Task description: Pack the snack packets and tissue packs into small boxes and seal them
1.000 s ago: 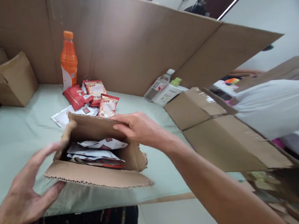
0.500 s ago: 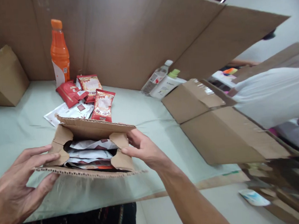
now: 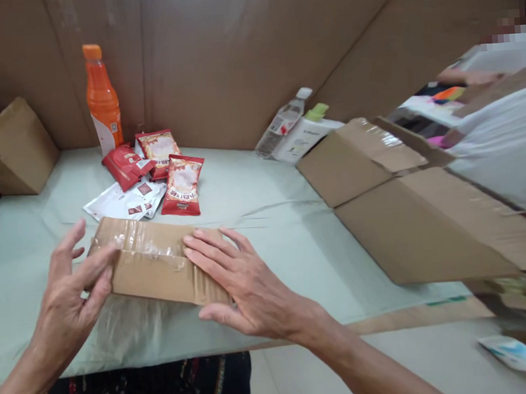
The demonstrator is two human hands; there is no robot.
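Observation:
A small brown cardboard box lies on the cloth before me, its taped flaps folded down, so its contents are hidden. My right hand rests flat across the right end of the lid, fingers stretched out and thumb over the near edge. At the left end, my left hand touches the box with its index finger and thumb; its other fingers are spread in the air. Just behind the box are white sachets, a dark red packet and red-and-cream snack packs.
An orange drink bottle stands at the back left by a cardboard wall. Another carton is at far left. To the right, a clear bottle and a white bottle lean beside a large carton. A person's white sleeve shows beyond.
The box was open with sachets visible inside; its flaps are now down. My right hand moved from the box's side onto the top. The view shifted slightly.

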